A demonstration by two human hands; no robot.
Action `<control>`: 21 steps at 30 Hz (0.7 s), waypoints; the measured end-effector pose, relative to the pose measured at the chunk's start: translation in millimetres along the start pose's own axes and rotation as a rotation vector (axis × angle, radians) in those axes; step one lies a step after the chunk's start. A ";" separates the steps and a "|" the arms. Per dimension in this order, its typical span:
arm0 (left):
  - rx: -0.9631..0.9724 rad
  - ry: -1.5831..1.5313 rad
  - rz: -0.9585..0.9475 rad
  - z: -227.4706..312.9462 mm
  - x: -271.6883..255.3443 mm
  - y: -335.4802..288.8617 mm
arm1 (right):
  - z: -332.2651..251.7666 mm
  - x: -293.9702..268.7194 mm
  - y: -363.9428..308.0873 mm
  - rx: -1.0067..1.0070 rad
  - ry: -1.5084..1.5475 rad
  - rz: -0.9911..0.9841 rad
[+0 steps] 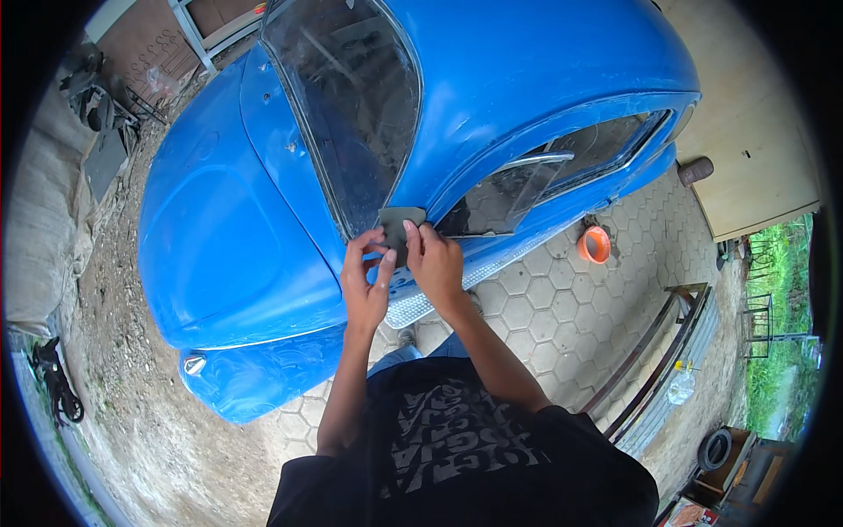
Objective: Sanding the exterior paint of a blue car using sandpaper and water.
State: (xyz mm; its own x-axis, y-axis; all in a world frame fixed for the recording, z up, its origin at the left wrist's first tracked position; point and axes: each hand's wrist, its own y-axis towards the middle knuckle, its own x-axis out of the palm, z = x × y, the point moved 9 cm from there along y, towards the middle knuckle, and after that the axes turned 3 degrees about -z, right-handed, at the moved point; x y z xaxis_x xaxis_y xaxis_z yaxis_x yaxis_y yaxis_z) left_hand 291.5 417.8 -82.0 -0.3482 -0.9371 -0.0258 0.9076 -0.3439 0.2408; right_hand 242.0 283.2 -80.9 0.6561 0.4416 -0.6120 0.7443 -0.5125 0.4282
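Note:
A small grey-green sheet of sandpaper (402, 216) is up in front of me, between my two hands. My right hand (436, 263) pinches it at its right side, with the thumb laid over its face. My left hand (366, 279) has its bent fingers and thumb at the sheet's left edge. Behind the sheet is the blue body of a rounded old car (474, 79), near the lower corner of its windshield (351, 97) and the front of the side window opening (492, 206). The hood (219, 237) lies to the left, its paint dull and marked with whitish smears.
An orange bucket (594, 245) stands on hexagonal paving (536, 303) right of the car. Metal rails (659, 360) and a plastic bottle (680, 386) lie farther right. A tire (715, 449) is at the lower right. Bare dirt (132, 351) runs along the left.

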 end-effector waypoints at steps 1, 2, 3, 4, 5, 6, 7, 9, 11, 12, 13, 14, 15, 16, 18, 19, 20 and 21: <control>-0.044 0.083 -0.031 -2.1 4.3 5.6 | -1.4 -5.1 2.3 0.003 0.001 0.000; -0.045 0.085 -0.033 -6.3 4.3 7.4 | 3.8 -5.9 6.4 0.057 0.116 -0.082; 0.075 0.191 -0.070 -1.7 10.6 11.0 | 7.0 -6.3 11.1 0.111 0.227 -0.157; 0.196 0.296 -0.105 3.8 17.5 11.3 | 8.6 -8.4 10.2 0.112 0.224 -0.150; 0.226 0.363 -0.101 2.9 18.7 8.4 | 16.8 -11.3 5.8 0.187 0.431 -0.094; 0.227 0.362 -0.103 5.0 22.6 6.9 | 26.4 -12.6 0.5 0.260 0.638 -0.041; 0.257 0.439 -0.073 10.9 26.8 4.5 | 28.8 -20.1 -1.6 0.228 0.642 0.036; 0.286 0.520 -0.039 15.9 33.0 0.8 | 29.2 -26.0 -8.3 0.172 0.495 0.062; 0.294 0.553 0.008 14.8 32.6 -1.9 | 27.8 -27.2 -13.8 0.115 0.353 0.084; 0.293 0.555 0.007 11.5 31.1 -1.8 | 29.7 -24.5 -15.4 0.123 0.370 0.075; 0.315 0.590 0.001 8.9 30.4 -2.1 | 31.9 -22.4 -16.1 0.132 0.387 0.066; 0.337 0.626 -0.006 7.3 30.8 -2.6 | 34.6 -23.2 -16.0 0.133 0.389 0.066; 0.337 0.628 -0.006 6.0 30.9 -2.2 | 27.6 -26.4 -13.2 0.045 0.282 0.049; 0.374 0.644 0.009 8.3 31.7 -3.0 | 20.5 -27.9 -11.0 -0.042 0.175 0.033; 0.412 0.661 0.024 10.2 35.5 -3.7 | 24.1 -28.3 -6.8 -0.072 0.178 0.056; 0.408 0.664 0.051 10.1 36.5 -3.6 | 23.7 -29.9 -4.5 -0.102 0.179 0.079; 0.405 0.667 0.078 10.9 37.3 -3.5 | 24.6 -30.4 -4.4 -0.103 0.181 0.081; 0.408 0.674 0.118 13.5 37.7 -3.0 | 30.6 -31.6 -2.9 -0.008 0.258 0.062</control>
State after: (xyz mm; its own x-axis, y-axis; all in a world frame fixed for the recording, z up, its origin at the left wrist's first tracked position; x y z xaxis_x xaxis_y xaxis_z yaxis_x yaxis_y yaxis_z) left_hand 272.5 384.4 -70.6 0.0796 -0.8457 -0.5277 0.7270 -0.3130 0.6112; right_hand 215.3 248.2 -83.1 0.7099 0.5831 -0.3950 0.7019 -0.5391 0.4656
